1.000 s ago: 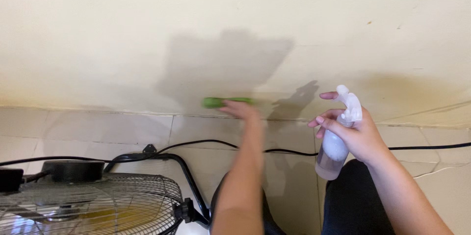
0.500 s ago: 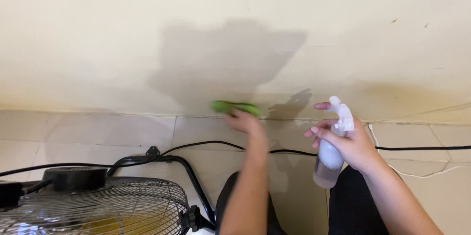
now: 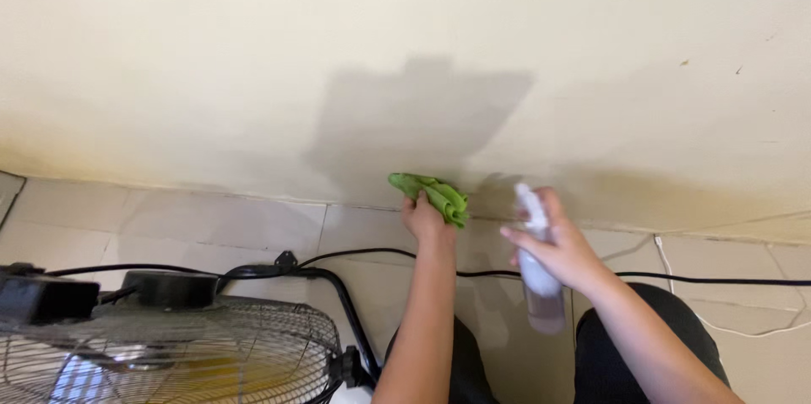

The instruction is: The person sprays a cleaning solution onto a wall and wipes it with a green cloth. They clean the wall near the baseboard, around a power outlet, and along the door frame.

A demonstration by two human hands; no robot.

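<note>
green cloth at the wall's foot, spray bottle held close by

down low at the base of the cream wall (image 3: 253, 49). left hand (image 3: 425, 220) clenched around a crumpled green cloth (image 3: 431, 193), pressing it right where wall meets pale floor tiles (image 3: 169, 222). cloth bunched, part sticking out to the left of the fist, part folded over the knuckles on the right. left forearm stretching straight up the middle of the view from the bottom edge.

just to the right, right hand (image 3: 559, 245) wrapped around the neck of a clear spray bottle (image 3: 541, 281) with a white trigger head, fingers closed over the top, bottle upright and hanging above the floor, near the cloth but not touching it. nozzle pointing towards the wall. impossible to tell whether the trigger is squeezed.

a soft grey shadow on the wall directly above the cloth. a few small marks on the paint far right.

on the floor, a black cable (image 3: 380, 254) running left to right behind both arms, passing under the left wrist. a thin white cord (image 3: 676, 286) trailing on the tiles at the right. lower left, a floor fan (image 3: 169, 353) with a wire grille and a black tubular stand, well apart from the hands. dark trousers (image 3: 642, 345) at the bottom, knees on either side of the spray bottle.
</note>
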